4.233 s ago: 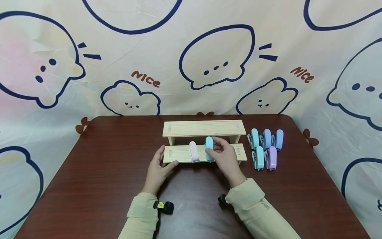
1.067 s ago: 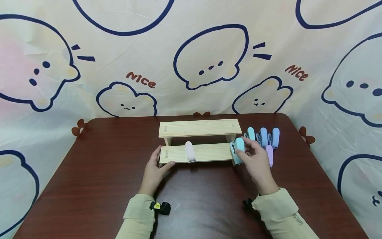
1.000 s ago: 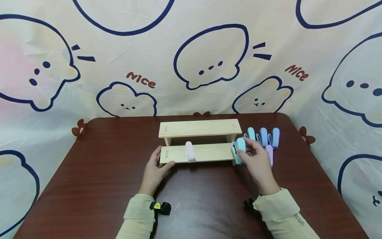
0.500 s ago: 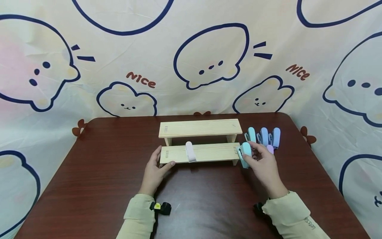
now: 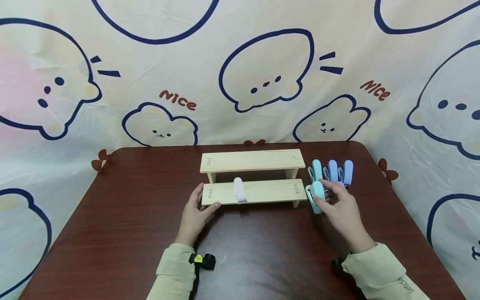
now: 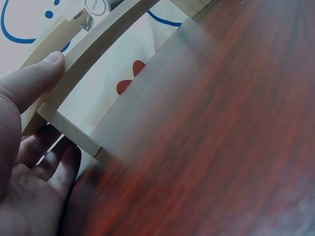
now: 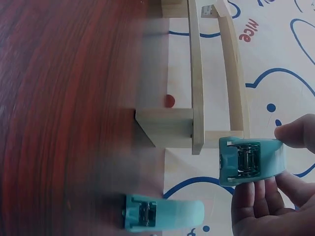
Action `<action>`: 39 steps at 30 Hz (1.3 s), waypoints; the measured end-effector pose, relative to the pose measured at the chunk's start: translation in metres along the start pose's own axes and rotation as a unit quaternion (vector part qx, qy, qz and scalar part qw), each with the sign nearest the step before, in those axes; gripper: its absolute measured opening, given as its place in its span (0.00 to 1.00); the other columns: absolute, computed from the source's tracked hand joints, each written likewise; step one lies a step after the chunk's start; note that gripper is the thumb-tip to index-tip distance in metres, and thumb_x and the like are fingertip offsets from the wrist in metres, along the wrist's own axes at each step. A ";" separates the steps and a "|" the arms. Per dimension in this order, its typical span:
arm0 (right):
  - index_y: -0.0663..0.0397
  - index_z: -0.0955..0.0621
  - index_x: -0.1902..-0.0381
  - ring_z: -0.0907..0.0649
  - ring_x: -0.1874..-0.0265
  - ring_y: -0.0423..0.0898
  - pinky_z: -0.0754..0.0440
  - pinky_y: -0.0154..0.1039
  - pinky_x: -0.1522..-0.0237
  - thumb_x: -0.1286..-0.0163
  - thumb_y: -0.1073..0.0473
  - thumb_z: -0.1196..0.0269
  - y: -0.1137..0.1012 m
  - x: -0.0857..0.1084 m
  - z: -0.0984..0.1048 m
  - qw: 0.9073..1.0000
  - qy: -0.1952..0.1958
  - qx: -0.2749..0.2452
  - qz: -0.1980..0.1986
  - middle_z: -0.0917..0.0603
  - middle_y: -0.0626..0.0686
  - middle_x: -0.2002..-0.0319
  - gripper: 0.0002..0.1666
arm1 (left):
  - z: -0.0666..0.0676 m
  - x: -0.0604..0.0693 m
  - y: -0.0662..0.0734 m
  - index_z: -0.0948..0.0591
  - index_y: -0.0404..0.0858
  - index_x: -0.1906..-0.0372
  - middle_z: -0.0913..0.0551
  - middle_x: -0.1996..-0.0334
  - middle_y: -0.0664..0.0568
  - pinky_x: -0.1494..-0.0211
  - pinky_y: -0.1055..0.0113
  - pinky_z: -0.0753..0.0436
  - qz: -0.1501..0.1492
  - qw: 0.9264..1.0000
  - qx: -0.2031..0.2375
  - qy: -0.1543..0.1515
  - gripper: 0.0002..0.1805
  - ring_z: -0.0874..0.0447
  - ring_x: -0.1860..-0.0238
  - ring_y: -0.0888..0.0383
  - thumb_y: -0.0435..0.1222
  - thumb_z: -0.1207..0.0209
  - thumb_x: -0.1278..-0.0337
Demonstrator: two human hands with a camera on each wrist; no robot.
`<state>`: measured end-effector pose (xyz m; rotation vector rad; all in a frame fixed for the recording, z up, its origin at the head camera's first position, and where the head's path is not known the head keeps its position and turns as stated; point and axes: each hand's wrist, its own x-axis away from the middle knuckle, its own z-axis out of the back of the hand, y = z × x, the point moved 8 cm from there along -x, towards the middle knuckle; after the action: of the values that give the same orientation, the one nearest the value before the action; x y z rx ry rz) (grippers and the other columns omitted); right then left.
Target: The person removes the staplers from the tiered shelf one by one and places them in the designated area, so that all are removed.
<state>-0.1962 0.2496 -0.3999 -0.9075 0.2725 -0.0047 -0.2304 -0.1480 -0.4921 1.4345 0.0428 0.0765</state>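
Note:
A two-step wooden display rack [image 5: 270, 191] stands at the table's middle. My left hand [image 5: 195, 218] grips the left end of its front step, thumb [image 6: 42, 73] along the edge and fingers behind the end. On that step stands a whitish mini stapler [image 5: 239, 190]. My right hand [image 5: 343, 210] pinches a teal mini stapler [image 5: 318, 195] just right of the front step, thumb on one side and fingers on the other. In the right wrist view this stapler [image 7: 251, 160] is beyond the rack's end, apart from it, and another teal stapler [image 7: 165, 214] sits lower down.
Behind my right hand are a teal stapler [image 5: 316, 168] and two blue staplers [image 5: 332, 170]. A purple stapler [image 5: 341, 183] is mostly hidden by my fingers. The rack's back step [image 5: 251, 160] is higher. A printed cloth [image 5: 262, 125] hangs behind the dark wood table [image 5: 150, 200].
My right hand has carried the teal stapler rightward, from beside the whitish one on the front step to past the rack's right end. My left hand keeps its hold on the rack.

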 end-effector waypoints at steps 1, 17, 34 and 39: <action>0.62 0.21 0.37 0.23 0.63 0.48 0.20 0.29 0.70 0.35 0.64 0.32 0.000 0.000 0.002 1.000 0.000 0.005 0.003 0.21 0.58 0.58 0.27 | 0.000 0.000 0.000 0.43 0.38 0.21 0.35 0.26 0.44 0.27 0.49 0.36 -0.001 1.000 0.000 -0.001 0.50 0.36 0.28 0.52 0.32 0.27 0.46; 0.61 0.22 0.36 0.23 0.58 0.50 0.22 0.21 0.66 0.32 0.62 0.34 0.012 0.006 0.019 1.000 0.015 0.015 -0.017 0.21 0.59 0.51 0.27 | -0.001 0.000 0.000 0.44 0.37 0.21 0.35 0.26 0.45 0.28 0.52 0.35 -0.003 1.000 0.003 -0.006 0.50 0.36 0.28 0.54 0.33 0.28 0.45; 0.59 0.23 0.34 0.26 0.60 0.46 0.24 0.21 0.67 0.29 0.56 0.35 0.024 0.009 0.042 0.998 0.038 0.033 -0.046 0.22 0.57 0.52 0.28 | 0.000 0.000 -0.002 0.44 0.37 0.21 0.35 0.25 0.45 0.27 0.53 0.35 -0.003 1.000 0.013 -0.005 0.50 0.36 0.28 0.54 0.32 0.28 0.45; 0.60 0.22 0.35 0.26 0.61 0.43 0.26 0.19 0.66 0.30 0.58 0.34 0.027 0.010 0.049 0.997 0.052 0.048 -0.031 0.22 0.55 0.54 0.28 | 0.000 0.000 -0.001 0.44 0.36 0.21 0.35 0.25 0.45 0.27 0.52 0.36 -0.004 1.000 0.011 -0.007 0.51 0.36 0.28 0.53 0.33 0.27 0.46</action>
<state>-0.1784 0.3032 -0.3947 -0.8212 0.3381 -0.1208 -0.2302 -0.1478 -0.4933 1.4566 0.0386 0.0601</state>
